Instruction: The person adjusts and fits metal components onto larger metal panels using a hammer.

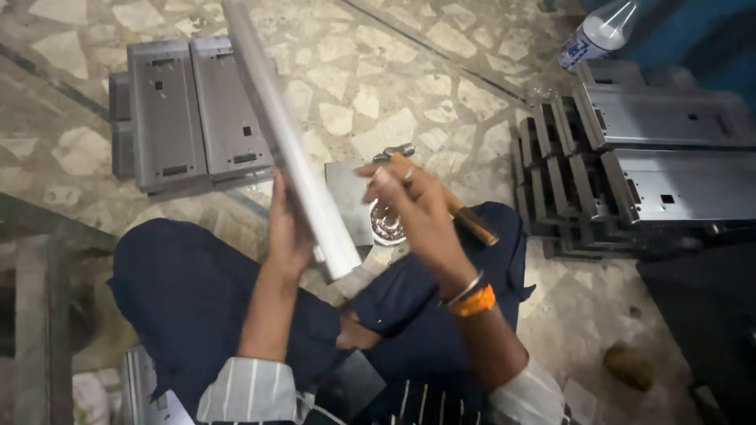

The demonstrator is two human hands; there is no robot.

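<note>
I sit cross-legged on a stone floor. My left hand [288, 228] grips a long pale metal channel [287, 142] that slants from the top of the view down to my lap. My right hand [413, 206] holds a hammer [441, 195] with a wooden handle and steel head, raised just right of the strip. A small grey metal block [346, 197] lies on the floor under the strip. Beside the block, behind my right hand, sits a shiny round piece [384, 224].
Two grey sheet-metal panels [193, 110] lie flat at the upper left. A stack of similar metal housings [638, 165] stands at the right. A clear plastic bottle [597, 33] lies at the top right. A brown lump [628, 366] rests on the floor at lower right.
</note>
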